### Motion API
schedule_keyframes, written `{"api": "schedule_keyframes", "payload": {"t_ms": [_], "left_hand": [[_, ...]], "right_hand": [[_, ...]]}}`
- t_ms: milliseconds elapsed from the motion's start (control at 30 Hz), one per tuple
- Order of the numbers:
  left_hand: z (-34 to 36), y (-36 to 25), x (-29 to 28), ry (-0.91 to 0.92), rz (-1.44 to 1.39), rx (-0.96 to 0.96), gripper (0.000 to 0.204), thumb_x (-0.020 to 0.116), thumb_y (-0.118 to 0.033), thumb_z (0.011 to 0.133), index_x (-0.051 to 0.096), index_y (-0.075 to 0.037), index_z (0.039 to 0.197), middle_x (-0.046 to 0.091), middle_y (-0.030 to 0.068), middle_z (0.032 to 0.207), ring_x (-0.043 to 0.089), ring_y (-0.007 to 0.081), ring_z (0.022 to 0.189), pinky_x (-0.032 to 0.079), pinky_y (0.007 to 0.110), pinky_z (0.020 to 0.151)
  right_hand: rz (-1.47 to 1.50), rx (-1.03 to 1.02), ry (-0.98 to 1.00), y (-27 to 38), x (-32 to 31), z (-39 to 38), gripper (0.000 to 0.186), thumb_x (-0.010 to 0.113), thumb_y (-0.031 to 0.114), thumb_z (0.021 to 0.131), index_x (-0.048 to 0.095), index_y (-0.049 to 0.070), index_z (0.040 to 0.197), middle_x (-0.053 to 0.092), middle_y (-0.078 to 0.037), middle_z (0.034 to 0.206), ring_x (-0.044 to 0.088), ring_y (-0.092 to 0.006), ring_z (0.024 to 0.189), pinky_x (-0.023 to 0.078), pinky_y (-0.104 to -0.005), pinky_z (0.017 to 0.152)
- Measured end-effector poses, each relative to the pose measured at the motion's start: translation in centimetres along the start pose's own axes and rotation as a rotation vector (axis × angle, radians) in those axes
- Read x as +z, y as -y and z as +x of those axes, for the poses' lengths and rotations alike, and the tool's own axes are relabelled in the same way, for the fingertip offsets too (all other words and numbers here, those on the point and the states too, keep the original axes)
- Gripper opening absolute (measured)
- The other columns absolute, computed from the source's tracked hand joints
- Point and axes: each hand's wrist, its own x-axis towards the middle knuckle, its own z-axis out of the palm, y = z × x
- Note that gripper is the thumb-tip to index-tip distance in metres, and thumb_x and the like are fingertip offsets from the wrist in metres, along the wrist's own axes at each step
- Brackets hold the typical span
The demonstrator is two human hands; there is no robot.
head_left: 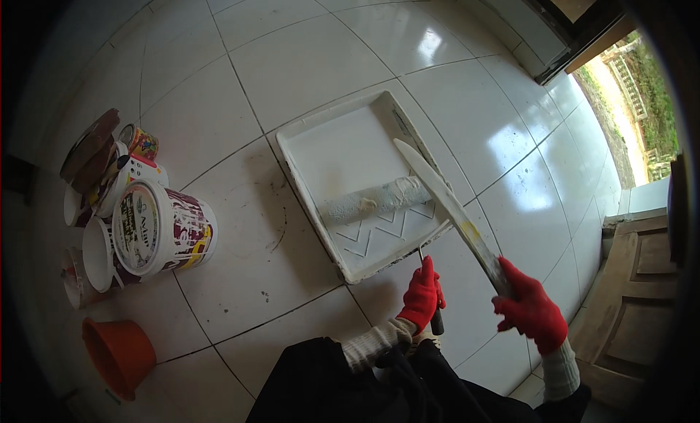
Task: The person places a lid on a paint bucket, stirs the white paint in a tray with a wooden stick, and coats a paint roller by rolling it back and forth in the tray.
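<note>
My left hand (421, 298), in a red glove, is closed round the dark handle of a paint roller (375, 201). The roller's paint-coated sleeve lies across a white paint tray (313, 226), over the zigzag ridges near its close end. White paint (339, 150) covers the tray's far part. In my right hand (536, 306), also red-gloved, is a long flat stick (456, 212), smeared with white paint and tapering at its far end. It slants over the tray's right side, beside the roller's right end; whether they touch I cannot tell.
White tiles (292, 66) with dark specks make up the floor. Several paint buckets (171, 230) and a small tin (142, 142) are grouped at the left, with an orange tub (120, 357) nearer me. At the right are a wooden panelled door (631, 299) and an opening to outdoors.
</note>
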Motion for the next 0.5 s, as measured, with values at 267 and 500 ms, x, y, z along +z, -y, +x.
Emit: {"api": "schedule_keyframes", "payload": {"t_ms": [267, 500], "left_hand": [[-1.3, -0.1, -1.4, 0.093, 0.143, -0.113, 0.059, 0.052, -0.064, 0.094, 0.048, -0.005, 0.101, 0.057, 0.0060, 0.071, 0.061, 0.0176, 0.060, 0.053, 0.033, 0.063], [-1.1, -0.2, -2.9, 0.230, 0.206, -0.216, 0.045, 0.060, -0.046, 0.097, 0.049, -0.005, 0.113, 0.061, 0.0075, 0.085, 0.066, 0.0175, 0.076, 0.055, 0.033, 0.075]], "right_hand": [[-0.076, -0.150, 0.020, 5.2, 0.6, 4.8, 0.072, 0.063, 0.010, 0.087, 0.033, 0.008, 0.153, 0.063, -0.007, 0.089, 0.065, -0.0152, 0.063, 0.060, -0.0290, 0.062], [-0.111, -0.204, 0.083, 4.0, 1.5, 6.4, 0.070, 0.059, 0.009, 0.090, 0.032, 0.009, 0.154, 0.065, -0.008, 0.089, 0.066, -0.0165, 0.069, 0.060, -0.0310, 0.064]]}}
